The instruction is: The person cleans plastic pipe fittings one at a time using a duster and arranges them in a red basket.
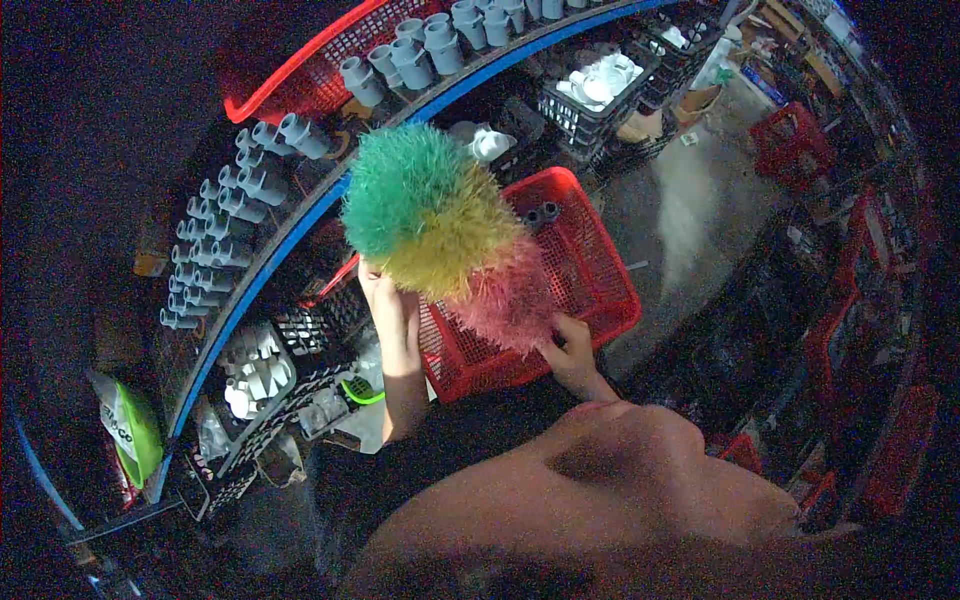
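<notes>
A fluffy duster (450, 235), green, yellow and pink from top left to lower right, is held up between my two hands. My left hand (378, 290) is at its lower left edge, beside the green and yellow part, with its fingers partly hidden behind the fluff. At the pink end, my right hand (570, 348) has its fingers closed on the duster. Beneath the duster is a red plastic basket (608, 270) with a few grey pipe pieces (542, 213) inside. The duster covers the left part of this basket.
Grey pipe fittings (215, 240) stand in rows on a blue-edged table (262, 258). Behind them is another red basket (290, 75). Black crates with white parts (600, 85) sit at the upper right, and more white parts (258, 375) lie at lower left.
</notes>
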